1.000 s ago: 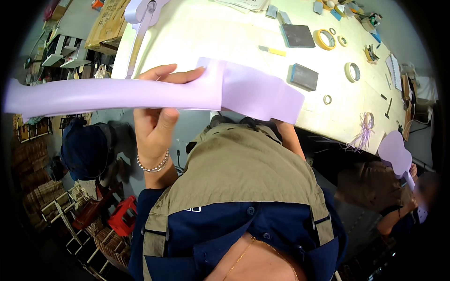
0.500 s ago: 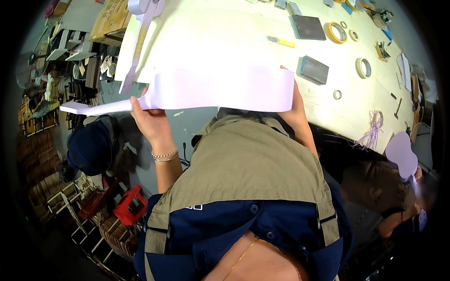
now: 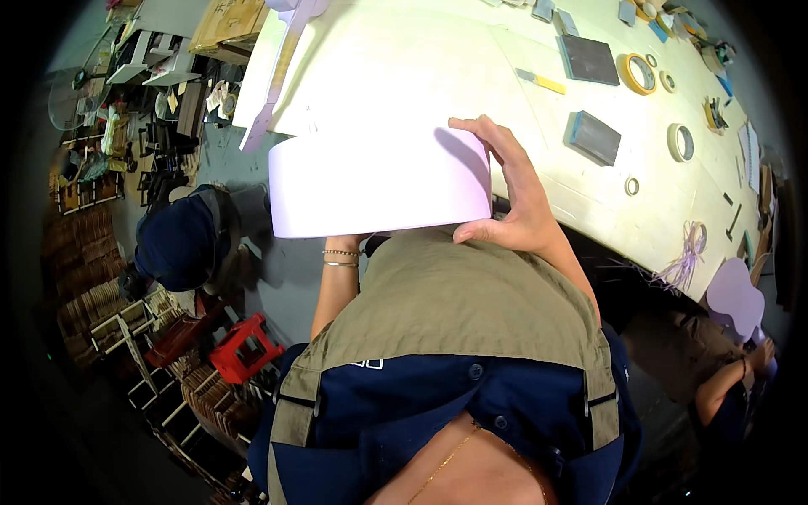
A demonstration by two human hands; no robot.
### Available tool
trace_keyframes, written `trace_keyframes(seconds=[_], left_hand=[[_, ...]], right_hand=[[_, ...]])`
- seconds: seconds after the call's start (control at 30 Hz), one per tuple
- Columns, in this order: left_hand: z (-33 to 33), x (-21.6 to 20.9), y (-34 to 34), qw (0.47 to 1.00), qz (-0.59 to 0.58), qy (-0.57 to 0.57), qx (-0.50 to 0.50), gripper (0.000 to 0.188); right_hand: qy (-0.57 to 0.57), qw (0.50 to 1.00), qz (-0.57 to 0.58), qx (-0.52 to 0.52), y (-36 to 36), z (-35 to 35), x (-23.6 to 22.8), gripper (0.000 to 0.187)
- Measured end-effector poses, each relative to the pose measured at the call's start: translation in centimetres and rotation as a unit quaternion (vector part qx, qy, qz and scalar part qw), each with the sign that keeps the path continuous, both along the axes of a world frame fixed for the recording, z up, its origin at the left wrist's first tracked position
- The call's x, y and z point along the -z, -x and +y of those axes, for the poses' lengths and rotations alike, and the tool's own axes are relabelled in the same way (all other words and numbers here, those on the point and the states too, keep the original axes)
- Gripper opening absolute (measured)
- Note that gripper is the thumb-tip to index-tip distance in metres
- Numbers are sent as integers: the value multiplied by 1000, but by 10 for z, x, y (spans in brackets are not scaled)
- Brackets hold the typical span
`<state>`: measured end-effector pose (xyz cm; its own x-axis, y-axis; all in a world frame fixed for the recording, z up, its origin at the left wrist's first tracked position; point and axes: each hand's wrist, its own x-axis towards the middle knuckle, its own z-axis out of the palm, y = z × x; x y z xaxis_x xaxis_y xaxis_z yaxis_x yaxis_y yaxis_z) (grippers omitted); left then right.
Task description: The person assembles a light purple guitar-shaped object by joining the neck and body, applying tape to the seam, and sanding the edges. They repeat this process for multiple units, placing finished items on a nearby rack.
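Through the head camera, I see the lavender guitar body (image 3: 370,194) held in front of the apron (image 3: 471,295), its broad curved side toward me, at the near edge of the cream table (image 3: 471,42). The right hand (image 3: 523,198) clasps the body's right end, partly spread to its depth: fingers over the upper edge, thumb at the lower. The left hand is hidden behind the body; I see its braceleted wrist (image 3: 341,259) but cannot tell its grip. On the table, a second lavender instrument (image 3: 282,76) lies at far left; right of the body are a yellow-handled knife (image 3: 541,81), a grey block (image 3: 597,140) and a cream tape roll (image 3: 674,143).
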<state>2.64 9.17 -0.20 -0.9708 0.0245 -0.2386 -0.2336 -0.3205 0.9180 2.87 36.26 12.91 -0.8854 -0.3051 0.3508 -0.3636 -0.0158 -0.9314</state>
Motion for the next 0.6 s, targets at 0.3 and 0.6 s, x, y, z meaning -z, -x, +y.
trace_keyframes(seconds=[0.3,0.6], left_hand=[[-55,-4,5,985,-92,-119,-83,37],[-28,-97,43,933,102,-193,-285,36]], right_hand=[[-111,980,46,158,15,24,29,69],[-24,985,-110,129,11,16,118,116]])
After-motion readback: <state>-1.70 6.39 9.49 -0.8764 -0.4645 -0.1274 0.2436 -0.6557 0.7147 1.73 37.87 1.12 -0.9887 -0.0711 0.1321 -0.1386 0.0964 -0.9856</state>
